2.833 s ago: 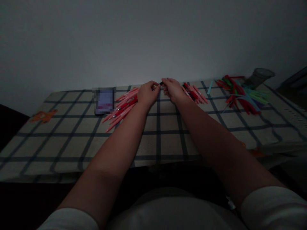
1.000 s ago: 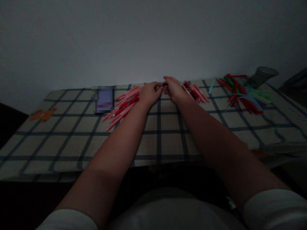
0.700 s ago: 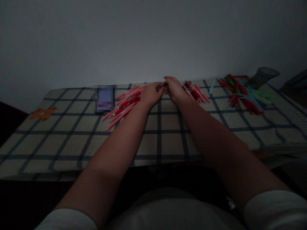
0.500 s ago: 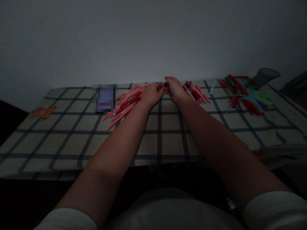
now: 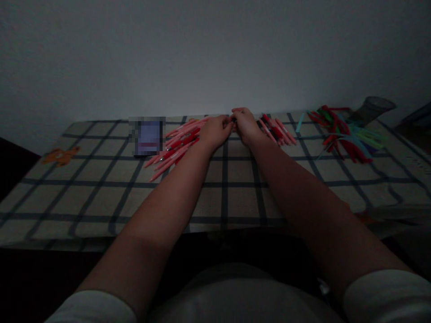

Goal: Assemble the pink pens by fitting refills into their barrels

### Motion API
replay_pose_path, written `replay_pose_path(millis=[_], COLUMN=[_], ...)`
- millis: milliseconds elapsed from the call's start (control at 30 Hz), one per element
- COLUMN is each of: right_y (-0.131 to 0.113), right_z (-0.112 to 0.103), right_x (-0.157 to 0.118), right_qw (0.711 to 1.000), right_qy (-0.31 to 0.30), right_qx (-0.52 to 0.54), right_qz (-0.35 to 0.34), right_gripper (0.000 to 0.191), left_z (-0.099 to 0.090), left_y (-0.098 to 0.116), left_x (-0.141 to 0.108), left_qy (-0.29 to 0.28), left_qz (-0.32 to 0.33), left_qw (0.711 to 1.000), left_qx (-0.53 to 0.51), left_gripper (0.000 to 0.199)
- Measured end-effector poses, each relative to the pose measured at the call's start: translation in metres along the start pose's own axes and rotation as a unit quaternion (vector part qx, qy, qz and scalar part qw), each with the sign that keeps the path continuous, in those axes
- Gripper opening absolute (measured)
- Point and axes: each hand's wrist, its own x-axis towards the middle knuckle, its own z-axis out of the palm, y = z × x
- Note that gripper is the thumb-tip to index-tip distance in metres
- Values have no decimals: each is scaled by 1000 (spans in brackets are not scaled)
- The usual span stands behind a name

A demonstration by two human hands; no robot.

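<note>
My left hand (image 5: 216, 130) and my right hand (image 5: 246, 124) meet near the back of the table, fingertips pinched together. Whatever small thing lies between the fingers is too dark and too covered to name. Left of my left hand spreads a pile of pink and red pens (image 5: 182, 143), partly hidden behind that hand and forearm. A smaller group of pink and red pens (image 5: 278, 130) lies just right of my right hand, some dark parts among them.
A checked cloth (image 5: 188, 202) covers the table, which backs onto a wall. At the left are a blurred-out rectangular item (image 5: 149, 137) and an orange bear-shaped patch (image 5: 60, 156). Red, green and blue strips (image 5: 348, 139) lie at the right beside a tipped clear cup (image 5: 373, 110).
My hands stay together in nearly the same place, with only slight finger movement. The whole view has shifted a little; the pens and strips lie as before.
</note>
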Motion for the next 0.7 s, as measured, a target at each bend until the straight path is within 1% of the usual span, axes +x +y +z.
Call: replay_pose_path(millis=[333,567,700], right_y=[4,5,4], right_z=[1,0,0], right_x=[1,1,0], right_qw=[1000,999,999], right_qy=[-11,-22,-20], right_qx=[-5,-15,-25], right_qz=[-13,-27,-30], right_gripper=[17,22,20], left_z=[3,3,3], left_y=[2,2,3], left_x=[1,1,0], left_qy=[-12,-18,-19], left_qz=[-3,-6,-8], left_qw=[1000,1000,1000], left_qx=[13,4,10], left_gripper=[34,34,33])
